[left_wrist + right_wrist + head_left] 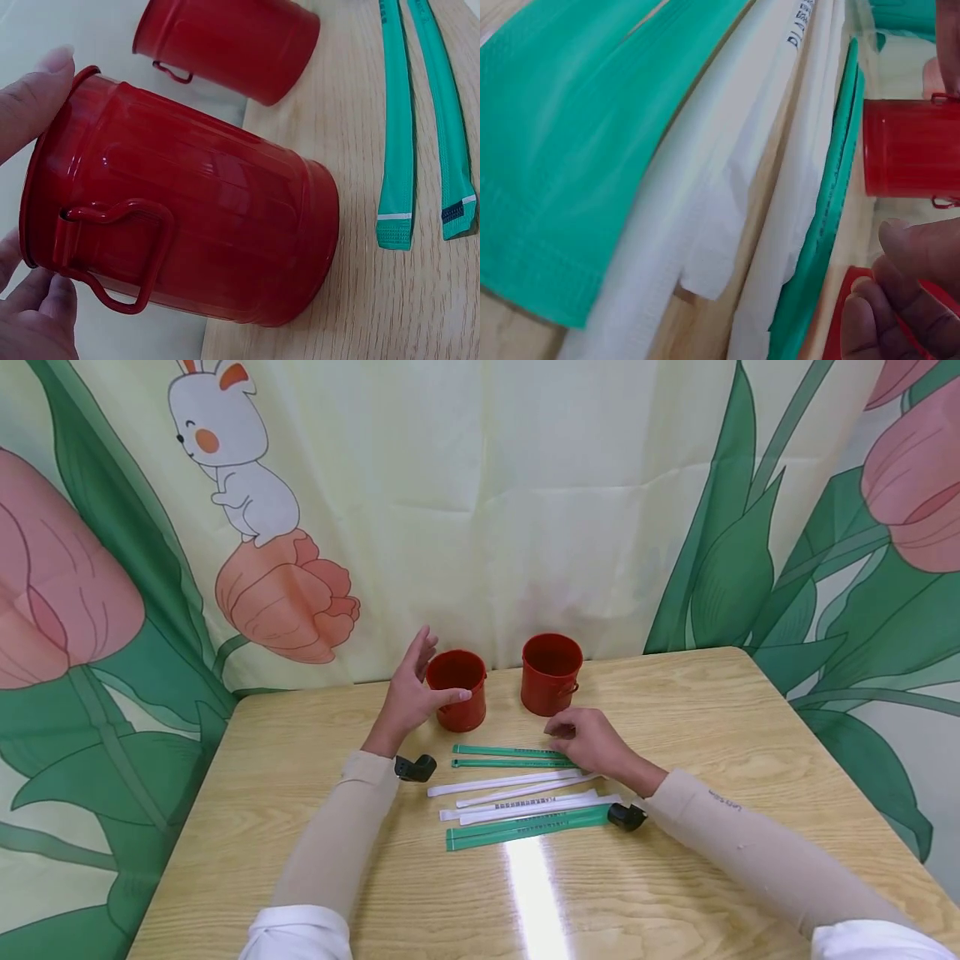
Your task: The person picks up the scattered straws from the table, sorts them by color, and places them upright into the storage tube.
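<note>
In the head view my left hand [411,697] is spread at the left red bucket [463,710], thumb across its front and fingers at its left side. The left wrist view shows thumb and fingertips close to the rim of this bucket [210,187]; firm contact cannot be made out. My right hand [588,743] hovers with loosely curled fingers over the right ends of two thin green wrapped straws [510,763], just in front of the right red bucket [546,689]. Nothing shows between the right thumb [907,244] and fingers in the right wrist view.
Several white wrapped straws [498,783] lie side by side on the wooden table [300,760]. Nearer me are wider green wrappers [487,837]. Behind the table's back edge hangs a curtain [562,527] printed with tulips and a rabbit.
</note>
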A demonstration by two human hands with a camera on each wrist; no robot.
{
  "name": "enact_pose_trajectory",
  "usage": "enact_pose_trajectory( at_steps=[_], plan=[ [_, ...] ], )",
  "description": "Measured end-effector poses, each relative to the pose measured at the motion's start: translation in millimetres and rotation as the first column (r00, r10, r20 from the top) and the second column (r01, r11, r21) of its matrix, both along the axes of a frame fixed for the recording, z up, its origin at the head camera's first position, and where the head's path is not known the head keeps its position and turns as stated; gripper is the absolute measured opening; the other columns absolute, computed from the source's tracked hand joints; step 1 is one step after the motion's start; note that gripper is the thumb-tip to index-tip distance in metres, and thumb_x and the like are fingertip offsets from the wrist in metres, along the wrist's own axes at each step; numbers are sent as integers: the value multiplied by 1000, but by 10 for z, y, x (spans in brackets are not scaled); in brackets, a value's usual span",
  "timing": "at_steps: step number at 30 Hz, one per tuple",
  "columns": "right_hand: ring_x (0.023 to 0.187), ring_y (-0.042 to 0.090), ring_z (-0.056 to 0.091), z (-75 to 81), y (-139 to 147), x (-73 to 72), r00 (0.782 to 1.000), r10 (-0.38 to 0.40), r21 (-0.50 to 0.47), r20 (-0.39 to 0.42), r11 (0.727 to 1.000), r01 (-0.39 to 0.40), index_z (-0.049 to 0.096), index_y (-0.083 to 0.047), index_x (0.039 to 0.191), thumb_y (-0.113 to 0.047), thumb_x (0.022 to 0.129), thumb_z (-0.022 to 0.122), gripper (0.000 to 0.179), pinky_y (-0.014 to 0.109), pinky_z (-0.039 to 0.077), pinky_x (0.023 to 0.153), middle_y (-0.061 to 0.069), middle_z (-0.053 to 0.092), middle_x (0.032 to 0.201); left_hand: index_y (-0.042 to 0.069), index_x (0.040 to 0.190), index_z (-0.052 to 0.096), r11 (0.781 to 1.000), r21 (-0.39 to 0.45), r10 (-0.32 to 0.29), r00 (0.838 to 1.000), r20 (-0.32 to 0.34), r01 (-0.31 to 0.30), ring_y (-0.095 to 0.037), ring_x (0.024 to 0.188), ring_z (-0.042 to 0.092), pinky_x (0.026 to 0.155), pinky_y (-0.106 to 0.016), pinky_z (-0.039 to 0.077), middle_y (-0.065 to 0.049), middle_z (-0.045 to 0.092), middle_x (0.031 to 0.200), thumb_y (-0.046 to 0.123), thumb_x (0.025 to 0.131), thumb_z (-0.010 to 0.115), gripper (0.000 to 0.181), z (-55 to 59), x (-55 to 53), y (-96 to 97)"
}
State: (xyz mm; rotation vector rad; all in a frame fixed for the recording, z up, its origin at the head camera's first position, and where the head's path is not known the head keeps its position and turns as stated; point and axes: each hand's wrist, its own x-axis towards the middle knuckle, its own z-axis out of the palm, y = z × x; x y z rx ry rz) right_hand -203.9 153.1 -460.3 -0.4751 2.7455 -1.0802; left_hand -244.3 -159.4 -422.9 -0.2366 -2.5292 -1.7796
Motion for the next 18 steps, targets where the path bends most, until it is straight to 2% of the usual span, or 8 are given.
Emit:
enact_pose_trajectory(
  at_steps=[7, 18],
  plan=[
    [91, 22, 61, -48, 22, -33, 999, 8, -5, 42, 1000, -8, 78, -8, 109, -2, 90, 77, 20, 35, 58, 86, 7, 74, 101, 34, 167, 17, 1000, 6, -3, 1000, -1, 3, -27, 156, 36, 115, -55, 49, 2, 35, 170, 22, 80, 91, 114, -10, 7, 18],
    [85, 18, 60, -136, 11, -52, 999, 38, 29, 19, 999, -39, 79, -10, 102, -1, 89, 78, 16, 32, 56, 81, 4, 74, 94, 37, 167, 17, 1000, 13, -8, 1000, -2, 8, -26, 155, 37, 113, -54, 51, 2, 37, 169, 24, 81, 91, 114, -29, 9, 11]
  ],
)
